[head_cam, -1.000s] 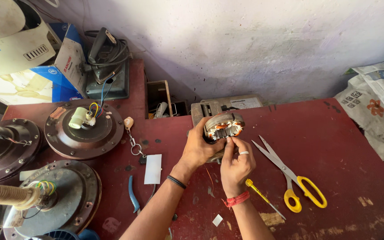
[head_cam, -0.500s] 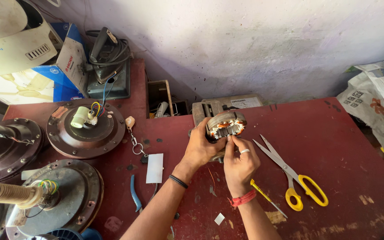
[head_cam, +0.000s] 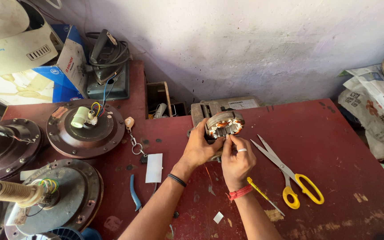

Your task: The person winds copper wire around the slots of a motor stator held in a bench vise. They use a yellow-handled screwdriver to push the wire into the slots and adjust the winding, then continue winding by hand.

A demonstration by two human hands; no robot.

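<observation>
Stator core, a round stack of metal plates with copper windings showing in its slots, is held up off the red counter near the back wall. In the head view the left hand has its grip closed around the core's lower left side, tilting the open face toward the person, probably so the slots can be seen and reached. The right hand pinches with thumb and forefinger at the core's lower edge; whether it has hold of a wire or a slip of insulation is too small to tell. Yellow-handled scissors and a yellow-handled screwdriver lie just right of the hands, within easy reach. Fan motor housings sit well apart on the left.

Against the picture a second ago, the core sits a little lower and closer to the body, and the right fingers have closed in on its edge rather than resting below it.
</observation>
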